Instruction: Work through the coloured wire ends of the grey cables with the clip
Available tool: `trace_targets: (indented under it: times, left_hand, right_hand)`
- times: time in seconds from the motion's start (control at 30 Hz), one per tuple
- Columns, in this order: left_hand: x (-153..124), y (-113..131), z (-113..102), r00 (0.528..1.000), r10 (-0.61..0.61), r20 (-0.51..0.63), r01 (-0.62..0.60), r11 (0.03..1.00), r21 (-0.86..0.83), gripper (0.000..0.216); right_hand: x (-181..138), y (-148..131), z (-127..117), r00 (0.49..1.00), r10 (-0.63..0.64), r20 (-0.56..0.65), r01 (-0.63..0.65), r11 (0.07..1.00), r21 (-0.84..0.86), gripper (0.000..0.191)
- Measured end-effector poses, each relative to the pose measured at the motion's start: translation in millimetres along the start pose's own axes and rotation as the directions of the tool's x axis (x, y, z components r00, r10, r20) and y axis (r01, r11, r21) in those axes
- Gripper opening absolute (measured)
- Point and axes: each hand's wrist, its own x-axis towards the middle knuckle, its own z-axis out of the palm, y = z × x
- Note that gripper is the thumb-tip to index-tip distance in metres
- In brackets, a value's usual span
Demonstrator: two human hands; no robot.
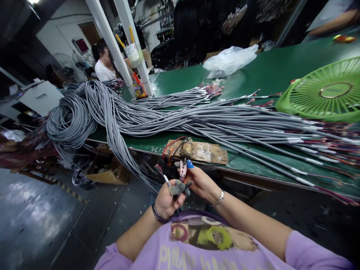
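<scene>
Nearest the camera, a purple shirt with a printed front. Left hand curled nearly closed, with a grey cable end gripped in it, coloured wires fanned out beyond a white band. Just beside, right hand, thumb and fingers brought together on a pink clip-like piece; orange wires between both hands.

Looks partway along: on the held end, sheath already off; apparently left, the loose wires. On the bench, coiled cables, then a long bundle with white bands and exposed wires at right, seemingly stripped likewise; impossible to tell how many finished.

Containers: at left, cardboard box, contents too dark to tell; on a post, clear cup with yellow handles, and below it a yellow-labelled pot with something orange-handled; then plastic bag, filling unclear; at far right, green slatted basket, apparently upturned.
</scene>
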Motion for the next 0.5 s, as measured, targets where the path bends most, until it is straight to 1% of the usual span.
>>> trace_targets:
  times: [0.13, 0.23, 0.33, 0.4, 0.5]
  left_hand:
    - [1.8, -2.3, -1.8, 1.000, -0.009, -0.002, 0.009, 1.000, 0.010, 0.031]
    - [0.2, -2.2, -1.4, 1.000, 0.003, -0.012, -0.003, 1.000, 0.015, 0.031]
    - [-6.0, -2.0, 2.1, 0.998, 0.052, -0.047, -0.049, 0.997, 0.052, 0.032]
    - [-11.6, -3.3, 5.8, 0.993, 0.094, -0.075, -0.087, 0.992, 0.090, 0.033]
    - [-18.4, -6.6, 11.8, 0.983, 0.141, -0.114, -0.127, 0.985, 0.118, 0.034]
  right_hand:
    - [-0.1, -0.3, 0.2, 1.000, 0.022, 0.000, -0.022, 0.998, 0.053, 0.033]
    - [-2.3, -1.5, -1.3, 0.999, 0.047, 0.025, -0.049, 0.995, 0.081, 0.037]
    - [-5.7, -2.5, -5.1, 0.992, 0.078, 0.102, -0.090, 0.989, 0.121, 0.042]
    - [-8.2, -2.8, -7.9, 0.982, 0.114, 0.150, -0.135, 0.981, 0.137, 0.042]
    - [-12.0, -3.0, -9.3, 0.981, 0.128, 0.145, -0.148, 0.979, 0.141, 0.035]
